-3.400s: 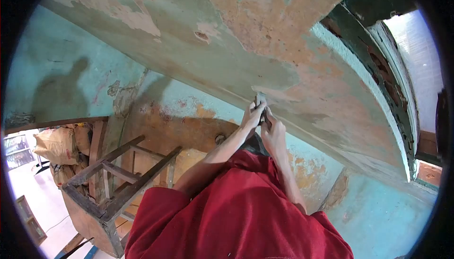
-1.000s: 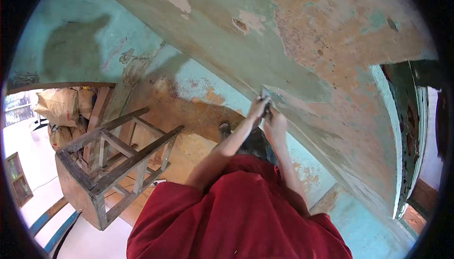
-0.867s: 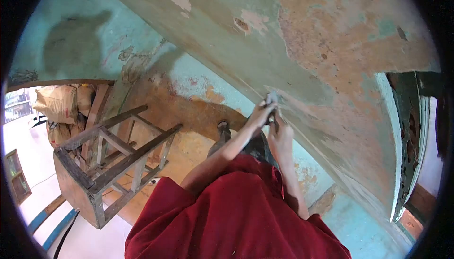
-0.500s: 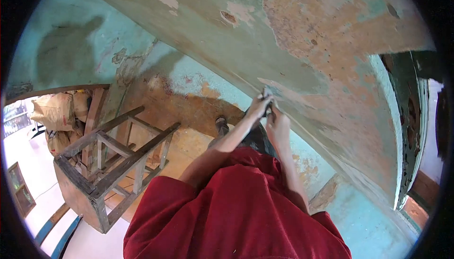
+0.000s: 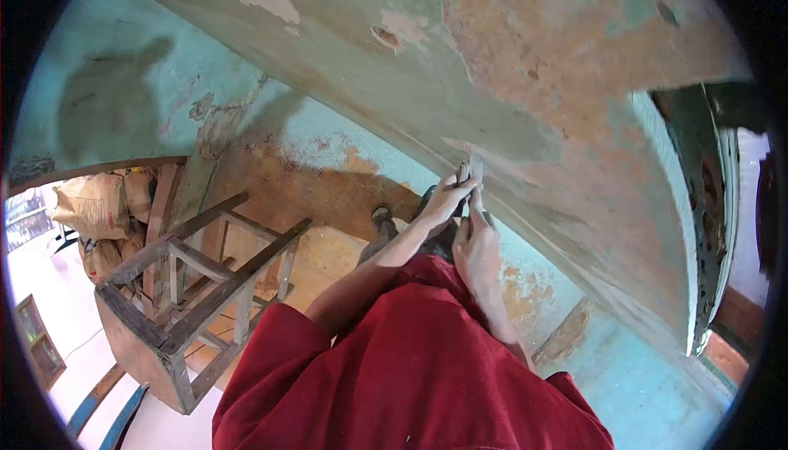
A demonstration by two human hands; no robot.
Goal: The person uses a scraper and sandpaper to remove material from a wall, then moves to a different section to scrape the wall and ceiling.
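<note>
Left hand (image 5: 442,204) and right hand (image 5: 476,249) both close around a small metal scraper (image 5: 474,176) pressed against the peeling turquoise-and-orange painted wall (image 5: 525,80). A shallow blade angle and steady two-handed pressure should lift flakes cleanly without gouging.

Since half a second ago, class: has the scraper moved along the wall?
Yes, slightly: the scraper has slid rightward in the picture along the wall, away from the small gouge in the plaster.
</note>
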